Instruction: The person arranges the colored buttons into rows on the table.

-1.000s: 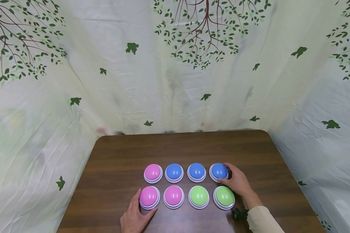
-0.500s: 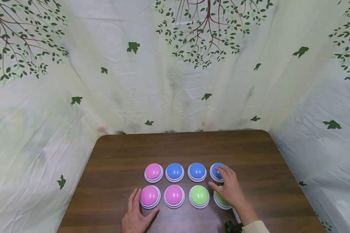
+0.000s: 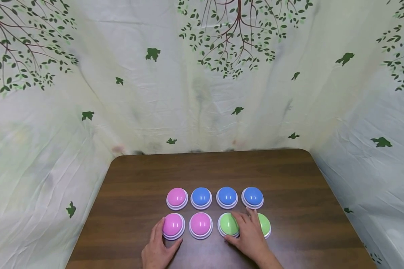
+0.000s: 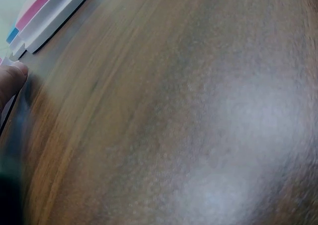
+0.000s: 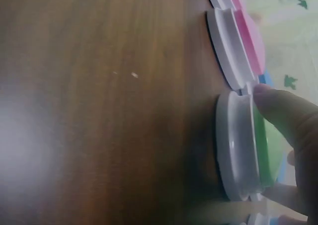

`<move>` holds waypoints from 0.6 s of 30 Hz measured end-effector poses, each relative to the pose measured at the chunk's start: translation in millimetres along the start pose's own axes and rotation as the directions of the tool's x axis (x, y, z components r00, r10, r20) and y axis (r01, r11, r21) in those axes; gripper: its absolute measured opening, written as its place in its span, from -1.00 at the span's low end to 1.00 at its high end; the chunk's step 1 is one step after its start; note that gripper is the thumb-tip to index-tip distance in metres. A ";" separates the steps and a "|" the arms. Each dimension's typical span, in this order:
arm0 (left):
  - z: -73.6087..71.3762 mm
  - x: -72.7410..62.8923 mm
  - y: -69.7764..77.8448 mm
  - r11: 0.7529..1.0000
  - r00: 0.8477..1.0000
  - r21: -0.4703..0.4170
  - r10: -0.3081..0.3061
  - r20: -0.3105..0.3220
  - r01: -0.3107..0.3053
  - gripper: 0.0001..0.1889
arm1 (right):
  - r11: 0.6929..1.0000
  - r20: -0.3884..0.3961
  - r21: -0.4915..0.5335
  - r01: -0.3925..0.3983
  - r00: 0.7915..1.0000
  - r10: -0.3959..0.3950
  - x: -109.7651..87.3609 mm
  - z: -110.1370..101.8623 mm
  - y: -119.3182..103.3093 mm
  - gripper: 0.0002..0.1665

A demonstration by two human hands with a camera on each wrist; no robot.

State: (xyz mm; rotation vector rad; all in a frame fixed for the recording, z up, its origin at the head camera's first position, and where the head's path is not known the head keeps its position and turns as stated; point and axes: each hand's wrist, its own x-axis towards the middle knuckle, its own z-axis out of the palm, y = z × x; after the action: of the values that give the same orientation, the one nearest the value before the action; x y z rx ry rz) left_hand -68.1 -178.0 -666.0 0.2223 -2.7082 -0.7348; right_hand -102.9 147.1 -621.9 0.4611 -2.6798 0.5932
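Two rows of dome push buttons on white round bases stand on the table. My left hand [image 3: 158, 246] holds the front-left pink button [image 3: 172, 224], fingers along its left side and thumb at its near edge. The left wrist view shows the thumb [image 4: 12, 81] by a white base, the rest mostly cut off. My right hand [image 3: 250, 237] grips the left green button [image 3: 229, 223] of the front row. In the right wrist view its thumb and fingers span the green button [image 5: 268, 145] from both sides. Behind this hand, the right green button [image 3: 264, 225] is partly covered.
Between the held buttons stands another pink button [image 3: 200, 224]. The back row has a pink button [image 3: 176, 198] and three blue ones, the rightmost blue button [image 3: 253, 196] just beyond my right fingertips. A brown wooden table [image 3: 202, 168] meets a leaf-print cloth [image 3: 202, 93] behind.
My right hand has let go of the rightmost blue button, passed over the right green button and taken hold of the left green one. My left hand stays at its pink button.
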 end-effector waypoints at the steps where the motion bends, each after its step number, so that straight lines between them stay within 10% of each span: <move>1: 0.0 0.0 0.2 1.000 1.000 0.002 -0.001 -0.002 0.001 0.08 | 1.000 0.002 -0.007 -0.002 1.000 0.002 -1.0 0.4 -0.1 0.02; 18: 0.5 -0.2 -0.4 1.000 1.000 0.014 0.007 -0.027 -0.007 0.08 | 0.998 0.035 -0.042 -0.046 0.998 0.048 -2.1 1.5 -1.0 0.06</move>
State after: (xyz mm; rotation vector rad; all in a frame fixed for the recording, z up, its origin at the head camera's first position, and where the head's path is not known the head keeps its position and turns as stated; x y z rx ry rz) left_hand -68.1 -178.1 -666.7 0.2246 -2.6876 -0.7057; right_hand -101.1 146.0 -623.7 0.4022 -2.7378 0.5462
